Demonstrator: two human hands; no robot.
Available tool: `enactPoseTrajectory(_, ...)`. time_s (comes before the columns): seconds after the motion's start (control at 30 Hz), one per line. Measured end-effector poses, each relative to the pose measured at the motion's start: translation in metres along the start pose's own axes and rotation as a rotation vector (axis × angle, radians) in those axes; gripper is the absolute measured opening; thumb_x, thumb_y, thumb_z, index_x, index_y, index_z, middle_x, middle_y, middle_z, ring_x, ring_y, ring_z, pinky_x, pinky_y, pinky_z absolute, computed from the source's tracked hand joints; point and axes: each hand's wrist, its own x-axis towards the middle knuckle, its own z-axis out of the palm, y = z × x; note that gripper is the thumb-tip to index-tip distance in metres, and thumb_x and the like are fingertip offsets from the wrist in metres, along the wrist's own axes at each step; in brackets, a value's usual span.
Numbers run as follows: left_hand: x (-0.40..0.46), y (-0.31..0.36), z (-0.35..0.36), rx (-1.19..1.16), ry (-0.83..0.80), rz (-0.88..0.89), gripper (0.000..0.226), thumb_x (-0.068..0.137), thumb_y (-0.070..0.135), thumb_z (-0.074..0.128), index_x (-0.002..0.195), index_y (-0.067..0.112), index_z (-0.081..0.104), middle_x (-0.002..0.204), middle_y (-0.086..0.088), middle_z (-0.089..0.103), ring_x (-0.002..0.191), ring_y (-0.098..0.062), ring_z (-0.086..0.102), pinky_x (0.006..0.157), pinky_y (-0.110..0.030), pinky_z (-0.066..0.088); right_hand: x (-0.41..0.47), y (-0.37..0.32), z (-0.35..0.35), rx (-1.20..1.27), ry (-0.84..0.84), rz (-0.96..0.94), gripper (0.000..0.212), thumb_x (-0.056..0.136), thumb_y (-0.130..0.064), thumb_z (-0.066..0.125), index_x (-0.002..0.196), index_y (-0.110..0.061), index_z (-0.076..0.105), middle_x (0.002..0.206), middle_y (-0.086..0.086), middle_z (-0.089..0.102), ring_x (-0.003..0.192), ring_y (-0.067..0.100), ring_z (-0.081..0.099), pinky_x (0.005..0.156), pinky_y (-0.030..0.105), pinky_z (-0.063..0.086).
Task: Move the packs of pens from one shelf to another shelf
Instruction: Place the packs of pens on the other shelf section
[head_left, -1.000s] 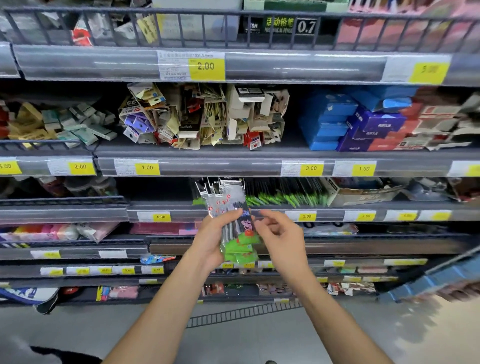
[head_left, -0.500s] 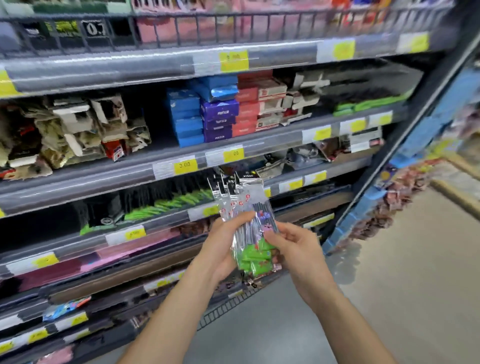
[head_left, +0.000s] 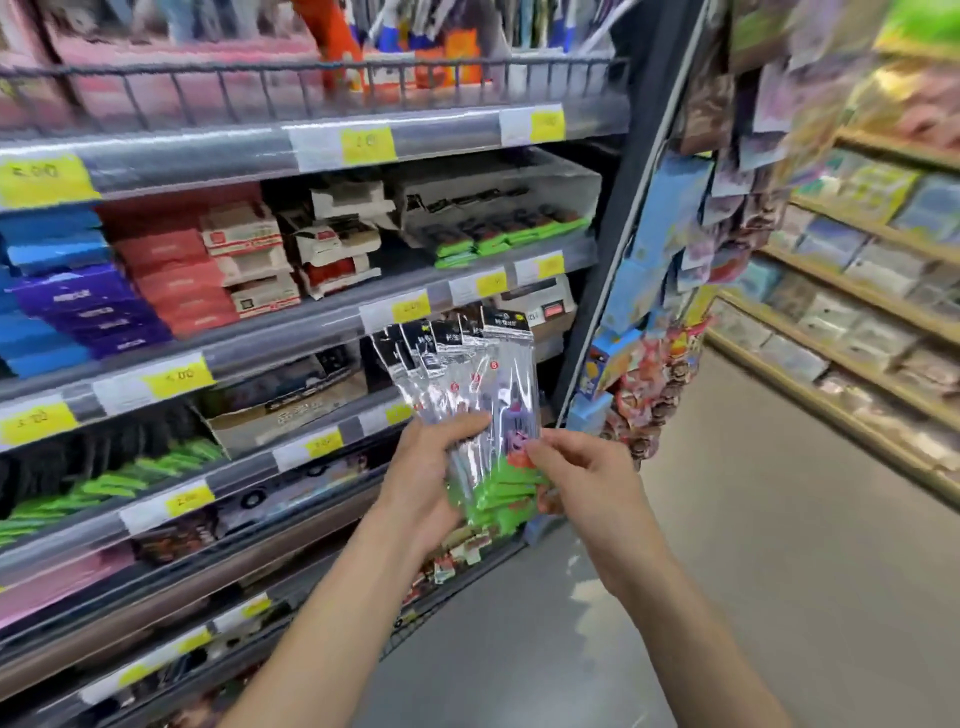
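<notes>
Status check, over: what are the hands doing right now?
Left hand grips pen packs. Right hand pinches their lower edge. Packs held off the shelves. Nothing in the way.

Two bare forearms, no sleeves – left hand (head_left: 423, 480), right hand (head_left: 587, 483), ringless fingers

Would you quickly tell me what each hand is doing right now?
Left hand: grips the fanned packs of pens around their lower half.
Right hand: pinches the front pack's right edge near the green end.
</notes>
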Motion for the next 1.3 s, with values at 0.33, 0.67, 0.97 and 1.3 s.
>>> enactPoseTrajectory(0.33, 0.087, 0.011, 0.061, -0.068, -0.088, 0.035, 0.058, 0.076, 0.021, 0.079, 0.127, -0.005, 0.069, 0.120, -0.032, 0.072, 0.093, -0.040, 0.076, 0.077, -0.050, 0.064, 0.094, -0.023, -0.057, -0.100, -0.095, -0.013, 0.008, 0.096, -0.021, 0.070, 0.097, -0.017, 0.077, 0.077, 0.017, 0.066, 0.060, 0.014, 0.056, 0.054, 0.025, 0.048)
enactPoseTrajectory(0.67, 0.160, 0.030, 0.129, -0.032, 0.038, 0.186, 0.070, 0.075, 0.019, 0.083, 0.136, -0.004, 0.059, 0.124, -0.027, 0.073, 0.106, -0.043, 0.074, 0.085, -0.055, 0.061, 0.200, -0.052, -0.101, 0.040, -0.159, 0.099, 0.027, 0.095, -0.017, 0.068, 0.069, -0.021, 0.073, 0.071, -0.001, 0.065, 0.061, 0.010, 0.060, 0.055, 0.027, 0.050)
enactPoseTrajectory(0.97, 0.205, 0.040, 0.151, -0.112, 0.277, 0.254, 0.064, 0.071, 0.026, 0.083, 0.129, 0.000, 0.071, 0.127, -0.020, 0.074, 0.122, -0.035, 0.068, 0.097, -0.049, 0.057, 0.334, -0.066, -0.116, 0.164, -0.168, 0.195, 0.011, 0.098, -0.010, 0.060, 0.096, -0.001, 0.066, 0.078, 0.014, 0.062, 0.047, 0.017, 0.055, 0.042, 0.024, 0.045)
enactPoseTrajectory(1.3, 0.228, 0.039, 0.181, -0.151, 0.357, 0.297, 0.044, 0.084, 0.023, 0.077, 0.124, 0.003, 0.075, 0.112, -0.019, 0.078, 0.102, -0.030, 0.074, 0.084, -0.045, 0.062, 0.388, -0.076, -0.087, 0.743, -0.007, 0.263, 0.021, 0.094, 0.000, 0.068, 0.113, 0.002, 0.058, 0.094, 0.011, 0.059, 0.066, 0.012, 0.072, 0.086, 0.033, 0.062)
